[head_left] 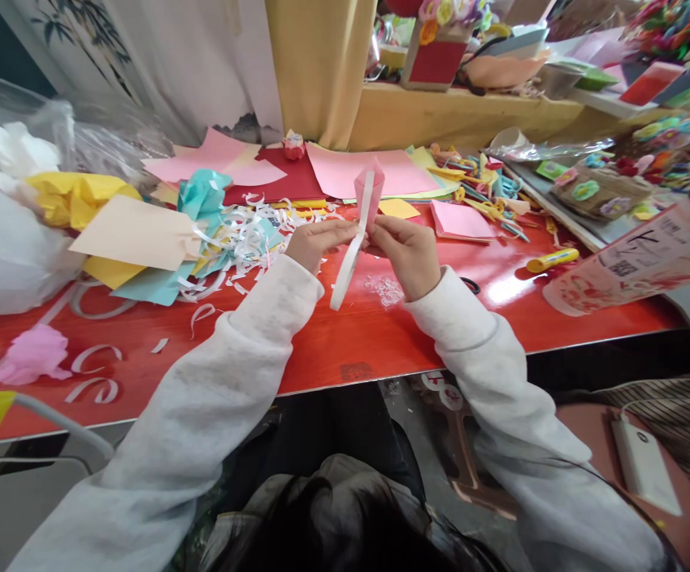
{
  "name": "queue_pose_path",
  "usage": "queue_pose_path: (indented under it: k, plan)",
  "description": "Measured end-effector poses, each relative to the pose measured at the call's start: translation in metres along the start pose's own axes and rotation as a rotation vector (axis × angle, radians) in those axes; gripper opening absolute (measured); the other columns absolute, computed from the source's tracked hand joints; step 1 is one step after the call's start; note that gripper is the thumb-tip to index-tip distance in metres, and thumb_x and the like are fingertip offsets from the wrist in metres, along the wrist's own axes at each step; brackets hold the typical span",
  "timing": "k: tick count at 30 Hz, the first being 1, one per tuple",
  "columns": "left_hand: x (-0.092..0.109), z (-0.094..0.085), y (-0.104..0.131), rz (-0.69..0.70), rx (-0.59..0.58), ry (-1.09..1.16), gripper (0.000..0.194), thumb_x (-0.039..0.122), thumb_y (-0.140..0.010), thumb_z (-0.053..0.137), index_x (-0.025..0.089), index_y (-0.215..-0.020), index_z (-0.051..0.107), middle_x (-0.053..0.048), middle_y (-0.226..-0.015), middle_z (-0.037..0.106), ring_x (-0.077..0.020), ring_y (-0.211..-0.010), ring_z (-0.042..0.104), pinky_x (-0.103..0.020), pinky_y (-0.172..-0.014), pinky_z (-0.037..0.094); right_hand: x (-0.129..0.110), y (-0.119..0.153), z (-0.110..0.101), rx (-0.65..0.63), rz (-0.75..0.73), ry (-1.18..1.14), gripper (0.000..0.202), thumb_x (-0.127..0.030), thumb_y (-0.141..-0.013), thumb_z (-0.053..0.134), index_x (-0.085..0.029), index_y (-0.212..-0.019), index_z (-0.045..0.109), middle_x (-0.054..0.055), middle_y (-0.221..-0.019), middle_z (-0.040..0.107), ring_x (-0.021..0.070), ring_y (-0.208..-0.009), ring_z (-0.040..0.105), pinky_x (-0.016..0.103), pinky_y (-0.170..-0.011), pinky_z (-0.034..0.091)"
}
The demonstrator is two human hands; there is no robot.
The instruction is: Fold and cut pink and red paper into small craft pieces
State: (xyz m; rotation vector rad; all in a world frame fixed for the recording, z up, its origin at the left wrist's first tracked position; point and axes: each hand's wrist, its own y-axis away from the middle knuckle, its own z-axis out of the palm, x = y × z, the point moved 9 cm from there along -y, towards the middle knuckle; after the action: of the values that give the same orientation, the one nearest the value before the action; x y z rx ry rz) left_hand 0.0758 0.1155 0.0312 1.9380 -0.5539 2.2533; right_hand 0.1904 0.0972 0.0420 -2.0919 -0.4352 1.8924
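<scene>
Both of my hands meet above the middle of the red table. Between them stands a folded piece of pink paper (375, 184), with a long white strip (348, 270) running along it and hanging down toward me. My left hand (314, 242) has its fingers pressed together on the left side of the paper. On the other side, my right hand (409, 253) pinches the paper's lower part between thumb and fingers. Exactly where the fingertips grip is partly hidden by the strip.
Curled white paper strips (249, 238) lie heaped left of my hands, beside a cream sheet (142, 230). Pink sheets (362, 171) lie behind. At right are a pink paper stack (460, 220), a yellow tube (552, 260) and a large cup (630, 258).
</scene>
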Motion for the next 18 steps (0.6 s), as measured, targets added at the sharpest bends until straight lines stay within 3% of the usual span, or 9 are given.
queue_pose_path:
  k: [6, 11, 18]
  plan:
    - [0.010, 0.010, 0.002, 0.033, -0.116, 0.159, 0.015, 0.022, -0.075, 0.058, 0.017, -0.066, 0.069, -0.001, -0.073, 0.068, -0.0124, -0.076, 0.060, -0.030, -0.078, 0.045, 0.000, 0.000, -0.002, 0.001, -0.043, 0.028, 0.021, -0.036, -0.077, 0.056, -0.020, -0.085, 0.067, -0.002, -0.075, 0.063, 0.0094, -0.074, 0.061, 0.029, -0.075, 0.054]
    - [0.001, 0.004, 0.001, -0.031, -0.039, -0.011, 0.011, 0.027, -0.069, 0.062, 0.018, -0.065, 0.069, -0.001, -0.066, 0.068, -0.0159, -0.077, 0.063, -0.033, -0.076, 0.046, 0.002, 0.000, 0.000, 0.001, 0.028, 0.000, 0.025, -0.038, -0.076, 0.057, -0.020, -0.089, 0.067, -0.002, -0.074, 0.064, 0.0092, -0.070, 0.061, 0.029, -0.073, 0.055]
    - [0.000, -0.003, -0.001, 0.012, 0.032, -0.172, 0.014, 0.031, -0.068, 0.063, 0.019, -0.065, 0.070, -0.001, -0.066, 0.067, -0.0147, -0.070, 0.061, -0.030, -0.069, 0.046, -0.002, 0.002, 0.004, -0.037, 0.030, -0.025, 0.027, -0.039, -0.075, 0.059, -0.020, -0.091, 0.068, -0.001, -0.078, 0.067, 0.0112, -0.071, 0.063, 0.030, -0.073, 0.055]
